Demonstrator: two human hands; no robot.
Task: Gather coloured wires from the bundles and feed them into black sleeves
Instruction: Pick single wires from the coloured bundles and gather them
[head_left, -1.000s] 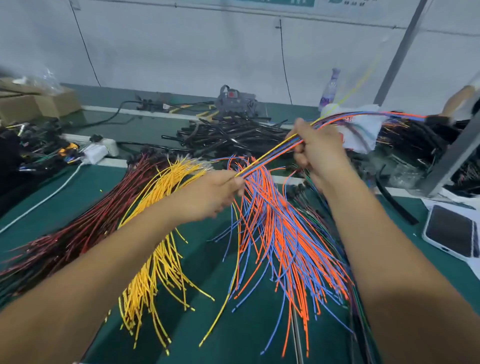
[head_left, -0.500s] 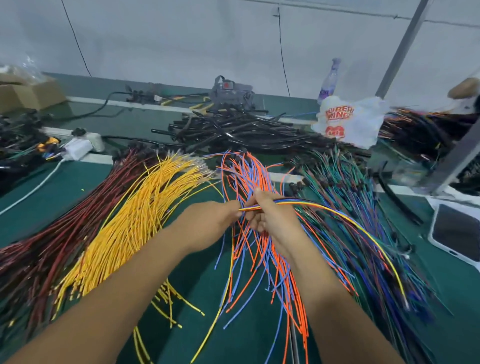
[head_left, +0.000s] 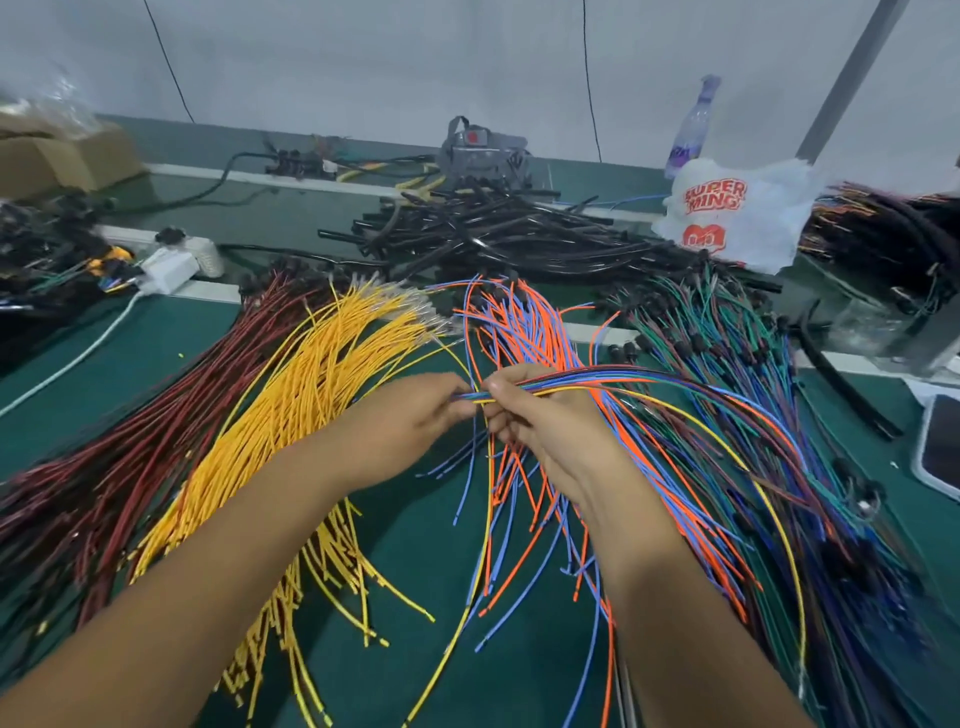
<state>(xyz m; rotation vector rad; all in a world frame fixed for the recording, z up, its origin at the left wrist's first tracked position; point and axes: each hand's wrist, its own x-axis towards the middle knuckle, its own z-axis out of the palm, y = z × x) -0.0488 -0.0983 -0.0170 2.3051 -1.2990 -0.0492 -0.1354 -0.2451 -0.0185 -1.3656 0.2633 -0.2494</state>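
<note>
Mostly tangled and hard to separate: dark red wires (head_left: 119, 457) fanned across the left of the frame, cut off at the left edge; yellow wires (head_left: 291, 415) just right of them, lower ends partly hidden under the left forearm; orange and blue wires (head_left: 524, 332) at centre, crossing under both hands; green, blue and purple wires (head_left: 727, 353) at right, blurred toward the lower right corner and running out of frame. Black sleeves (head_left: 498, 234) heaped at upper centre on the green counter (head_left: 415, 530), individual pieces impossible to count. Further dark harnesses (head_left: 883, 234) at upper right, blurred and cut by the frame edge. Clutter at far left too smeared to name beyond a white plug adapter (head_left: 171, 270). Phone (head_left: 940, 447) at the right edge, only partly in frame.

Left hand (head_left: 410, 421) at centre frame, fingers curled, pinching the near end of a gathered mixed-colour bunch (head_left: 597, 376); fingertips hidden behind the knuckles. Right hand (head_left: 540, 421) touching it just to the right, thumb on top, fingers wrapped round the same bunch, palm side hidden. Bunch held above the orange and blue pile, arcing out to the right and down toward the lower right, one yellow strand clearest along the curve.

White printed plastic bag (head_left: 737, 213) at upper right, a bottle (head_left: 691, 130) behind it, a cardboard box (head_left: 57, 156) at upper left, a grey device (head_left: 483, 150) at upper centre, details unclear.
</note>
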